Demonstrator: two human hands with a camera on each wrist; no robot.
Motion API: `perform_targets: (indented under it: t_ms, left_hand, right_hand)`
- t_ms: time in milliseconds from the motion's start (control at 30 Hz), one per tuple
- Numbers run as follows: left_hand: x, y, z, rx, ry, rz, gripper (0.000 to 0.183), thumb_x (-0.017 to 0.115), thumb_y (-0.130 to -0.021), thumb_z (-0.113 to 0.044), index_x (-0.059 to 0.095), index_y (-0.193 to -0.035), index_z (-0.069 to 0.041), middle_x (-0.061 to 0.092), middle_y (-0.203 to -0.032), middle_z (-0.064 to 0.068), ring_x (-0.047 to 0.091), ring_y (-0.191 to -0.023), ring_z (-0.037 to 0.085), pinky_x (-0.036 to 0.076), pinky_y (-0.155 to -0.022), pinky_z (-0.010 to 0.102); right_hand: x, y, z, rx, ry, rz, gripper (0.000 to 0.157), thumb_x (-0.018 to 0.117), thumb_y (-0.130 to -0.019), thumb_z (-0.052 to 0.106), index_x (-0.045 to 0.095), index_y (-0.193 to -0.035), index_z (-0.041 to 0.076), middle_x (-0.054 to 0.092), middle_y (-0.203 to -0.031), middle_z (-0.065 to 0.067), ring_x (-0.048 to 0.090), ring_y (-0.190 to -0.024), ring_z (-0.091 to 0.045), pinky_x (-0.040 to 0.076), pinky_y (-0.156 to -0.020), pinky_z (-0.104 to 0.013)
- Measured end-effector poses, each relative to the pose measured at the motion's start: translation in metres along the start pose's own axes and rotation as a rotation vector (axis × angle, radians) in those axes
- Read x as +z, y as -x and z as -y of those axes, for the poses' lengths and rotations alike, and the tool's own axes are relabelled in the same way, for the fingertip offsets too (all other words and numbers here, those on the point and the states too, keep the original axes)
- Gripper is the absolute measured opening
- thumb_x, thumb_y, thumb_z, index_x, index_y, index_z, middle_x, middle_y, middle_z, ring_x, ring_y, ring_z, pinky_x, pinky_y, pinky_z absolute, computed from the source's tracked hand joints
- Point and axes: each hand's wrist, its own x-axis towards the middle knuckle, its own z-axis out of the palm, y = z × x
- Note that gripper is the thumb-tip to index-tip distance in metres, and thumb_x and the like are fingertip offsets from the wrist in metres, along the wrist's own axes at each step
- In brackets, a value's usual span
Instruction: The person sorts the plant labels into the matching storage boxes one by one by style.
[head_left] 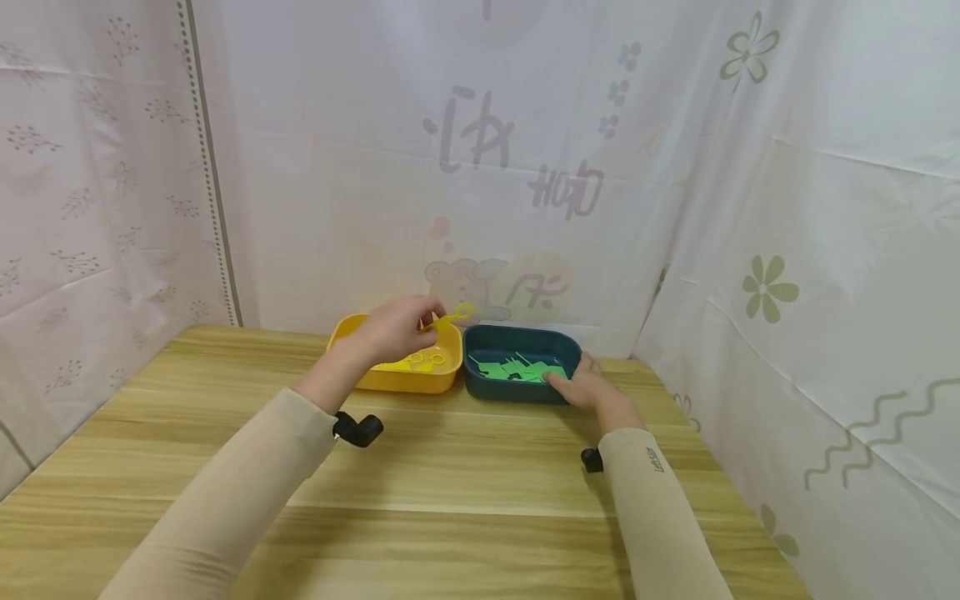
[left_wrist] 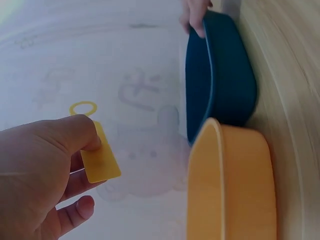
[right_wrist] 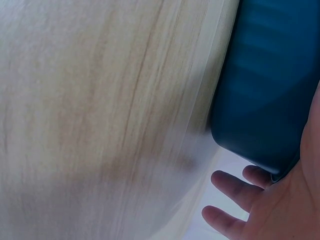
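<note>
My left hand pinches a yellow plastic tag with a ring loop at one end, held above a yellow bin. More yellow tags lie inside that bin, partly hidden by the hand. Touching it on the right stands a dark blue bin with several green tags inside. My right hand grips the right end of the blue bin, thumb over the rim and fingers outside. The right wrist view shows some of those fingers spread past the bin's corner; the thumb is hidden there.
Both bins stand at the back of a wooden table, close to a white patterned curtain. The curtain continues along the left and right sides. A black wrist camera sits on my left wrist.
</note>
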Motion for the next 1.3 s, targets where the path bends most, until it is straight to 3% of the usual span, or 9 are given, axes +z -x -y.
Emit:
perform_targets:
  t_ms: [267, 567, 1033, 1300]
  left_hand:
    - [0.002, -0.003, 0.027, -0.144, -0.017, -0.008, 0.035, 0.068, -0.105, -0.011, 0.068, -0.139, -0.004, 0.073, -0.117, 0.014, 0.065, -0.095, 0.029, 0.059, -0.088, 0.042]
    - [0.010, -0.008, 0.041, -0.228, -0.101, -0.017, 0.047, 0.068, -0.106, -0.017, 0.060, -0.151, -0.004, 0.072, -0.130, 0.018, 0.069, -0.109, 0.034, 0.059, -0.100, 0.049]
    - [0.016, -0.001, 0.048, -0.206, -0.090, 0.021, 0.044, 0.067, -0.109, -0.025, 0.064, -0.147, -0.005, 0.069, -0.137, 0.018, 0.069, -0.118, 0.036, 0.059, -0.104, 0.050]
    - [0.020, 0.008, 0.049, -0.170, -0.072, 0.003, 0.042, 0.067, -0.108, -0.026, 0.067, -0.144, -0.005, 0.070, -0.135, 0.018, 0.070, -0.112, 0.033, 0.061, -0.097, 0.047]
  right_hand:
    - [-0.001, -0.001, -0.001, -0.003, -0.005, -0.008, 0.118, 0.046, -0.107, 0.069, -0.013, -0.168, -0.013, -0.009, -0.176, -0.041, 0.013, -0.164, -0.061, 0.021, -0.133, -0.069]
    - [0.000, -0.001, -0.002, 0.003, 0.010, 0.013, 0.121, 0.044, -0.106, 0.071, -0.016, -0.167, -0.014, -0.010, -0.176, -0.041, 0.011, -0.164, -0.061, 0.020, -0.133, -0.069]
    - [-0.003, 0.000, -0.001, -0.011, 0.018, -0.005, 0.123, 0.044, -0.104, 0.075, -0.012, -0.167, -0.014, -0.007, -0.176, -0.042, 0.012, -0.164, -0.061, 0.021, -0.134, -0.069]
    - [-0.003, 0.000, -0.006, -0.020, 0.030, -0.014, 0.124, 0.044, -0.105, 0.076, -0.013, -0.167, -0.015, -0.007, -0.176, -0.043, 0.015, -0.163, -0.063, 0.022, -0.133, -0.069]
